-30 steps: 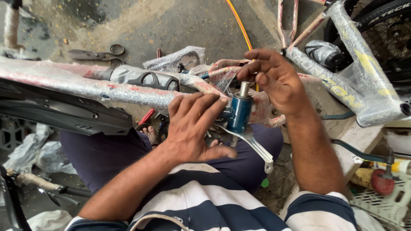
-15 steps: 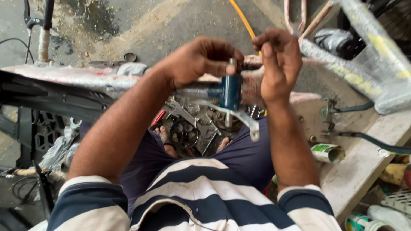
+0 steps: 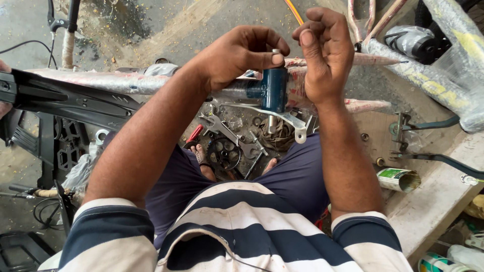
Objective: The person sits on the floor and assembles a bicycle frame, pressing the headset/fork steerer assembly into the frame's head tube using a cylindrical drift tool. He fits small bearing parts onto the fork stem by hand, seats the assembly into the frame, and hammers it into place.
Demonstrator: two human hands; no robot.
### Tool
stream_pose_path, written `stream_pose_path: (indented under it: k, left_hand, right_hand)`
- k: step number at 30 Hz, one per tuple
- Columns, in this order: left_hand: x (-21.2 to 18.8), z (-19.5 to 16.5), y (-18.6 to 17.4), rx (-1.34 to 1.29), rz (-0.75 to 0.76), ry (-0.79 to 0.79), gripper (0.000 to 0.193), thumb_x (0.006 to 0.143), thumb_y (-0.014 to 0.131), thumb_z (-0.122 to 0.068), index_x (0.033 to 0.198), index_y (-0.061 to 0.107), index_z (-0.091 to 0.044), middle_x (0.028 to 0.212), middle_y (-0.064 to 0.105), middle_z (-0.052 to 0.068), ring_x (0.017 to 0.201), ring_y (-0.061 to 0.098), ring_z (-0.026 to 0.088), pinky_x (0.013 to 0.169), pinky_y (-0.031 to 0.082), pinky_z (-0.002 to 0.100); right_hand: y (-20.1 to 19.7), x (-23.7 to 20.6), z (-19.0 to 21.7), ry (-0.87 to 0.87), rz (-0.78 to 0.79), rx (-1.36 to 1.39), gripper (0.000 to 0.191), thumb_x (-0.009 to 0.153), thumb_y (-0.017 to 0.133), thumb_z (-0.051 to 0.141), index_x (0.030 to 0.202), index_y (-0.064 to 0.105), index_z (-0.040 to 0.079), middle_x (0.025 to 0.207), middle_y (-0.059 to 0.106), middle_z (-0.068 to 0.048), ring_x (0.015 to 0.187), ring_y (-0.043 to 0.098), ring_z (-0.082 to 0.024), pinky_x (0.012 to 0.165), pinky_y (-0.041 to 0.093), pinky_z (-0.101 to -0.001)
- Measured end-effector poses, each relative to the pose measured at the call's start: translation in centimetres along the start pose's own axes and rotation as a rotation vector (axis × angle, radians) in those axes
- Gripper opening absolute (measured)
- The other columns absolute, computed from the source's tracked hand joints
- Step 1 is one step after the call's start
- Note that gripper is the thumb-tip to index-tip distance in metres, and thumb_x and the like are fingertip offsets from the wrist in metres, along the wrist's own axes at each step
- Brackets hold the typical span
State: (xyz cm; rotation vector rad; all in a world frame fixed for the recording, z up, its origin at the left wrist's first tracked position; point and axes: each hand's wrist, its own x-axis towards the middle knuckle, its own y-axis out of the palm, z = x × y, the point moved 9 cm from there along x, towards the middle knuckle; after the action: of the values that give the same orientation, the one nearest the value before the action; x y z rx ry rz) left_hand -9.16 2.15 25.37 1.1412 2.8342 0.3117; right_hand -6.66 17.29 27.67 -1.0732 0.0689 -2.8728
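Note:
A blue metal tube (image 3: 275, 89) of a wrapped bicycle frame (image 3: 106, 80) stands upright in front of me. My left hand (image 3: 242, 50) pinches a small metal part (image 3: 275, 53) at the top of this tube. Beside it on the right, my right hand (image 3: 322, 50) is raised with its fingers curled; whether it holds anything is hidden. A grey metal bracket (image 3: 282, 117) sticks out below the tube.
On the floor between my knees lie a chainring (image 3: 224, 153), wrenches (image 3: 229, 132) and red-handled pliers (image 3: 194, 135). A black plastic carrier (image 3: 60, 100) is at the left. Another wrapped frame (image 3: 443, 65) leans at the right over a wooden bench (image 3: 433, 196) with a tin can (image 3: 399, 179).
My left hand rose from the lower part of the tube to its top. The view shifted left and both hands came closer together above the blue tube.

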Motion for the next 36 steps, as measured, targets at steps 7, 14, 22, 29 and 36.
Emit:
stream_pose_path:
  k: [7, 14, 22, 29, 36]
  left_hand:
    - [-0.2, 0.3, -0.2, 0.079, -0.074, -0.013, 0.028, 0.09, 0.081, -0.024, 0.109, 0.07, -0.007, 0.092, 0.073, 0.0, 0.082, 0.068, 0.009, 0.072, 0.056, 0.024]
    - [0.0, -0.2, 0.0, 0.144, -0.148, -0.011, 0.029, 0.086, 0.087, -0.017, 0.103, 0.069, -0.002, 0.089, 0.071, 0.002, 0.081, 0.068, 0.012, 0.073, 0.057, 0.026]
    - [-0.1, 0.0, 0.4, -0.062, -0.055, -0.03, 0.029, 0.082, 0.086, -0.015, 0.105, 0.07, -0.005, 0.092, 0.073, 0.002, 0.085, 0.07, 0.011, 0.077, 0.057, 0.025]
    - [0.5, 0.3, -0.4, 0.289, -0.307, -0.046, 0.034, 0.084, 0.093, -0.014, 0.1, 0.067, 0.003, 0.087, 0.067, 0.005, 0.078, 0.063, 0.014, 0.068, 0.053, 0.028]
    - [0.1, 0.1, 0.0, -0.042, -0.075, -0.038, 0.037, 0.081, 0.088, -0.018, 0.109, 0.07, -0.001, 0.095, 0.072, 0.003, 0.088, 0.07, 0.013, 0.08, 0.057, 0.027]
  right_hand:
    - [0.3, 0.2, -0.2, -0.009, 0.019, -0.014, 0.03, 0.118, 0.066, 0.02, 0.139, 0.055, 0.003, 0.102, 0.067, -0.009, 0.096, 0.066, -0.013, 0.088, 0.055, -0.0245]
    - [0.3, -0.1, 0.4, 0.04, -0.004, -0.018, 0.029, 0.115, 0.066, 0.017, 0.138, 0.055, 0.002, 0.103, 0.067, -0.009, 0.095, 0.066, -0.013, 0.086, 0.054, -0.0237]
    - [0.4, -0.1, 0.8, 0.064, -0.014, 0.026, 0.029, 0.114, 0.066, 0.014, 0.138, 0.055, 0.002, 0.104, 0.067, -0.008, 0.097, 0.066, -0.012, 0.09, 0.054, -0.0247]
    - [0.2, -0.1, 0.7, 0.12, -0.005, -0.078, 0.029, 0.112, 0.067, 0.014, 0.136, 0.055, 0.003, 0.106, 0.066, -0.006, 0.092, 0.063, -0.009, 0.085, 0.052, -0.0222]
    - [0.4, 0.3, 0.6, 0.109, -0.014, 0.037, 0.028, 0.114, 0.065, 0.012, 0.137, 0.054, 0.002, 0.107, 0.065, -0.005, 0.096, 0.064, -0.01, 0.089, 0.053, -0.023]
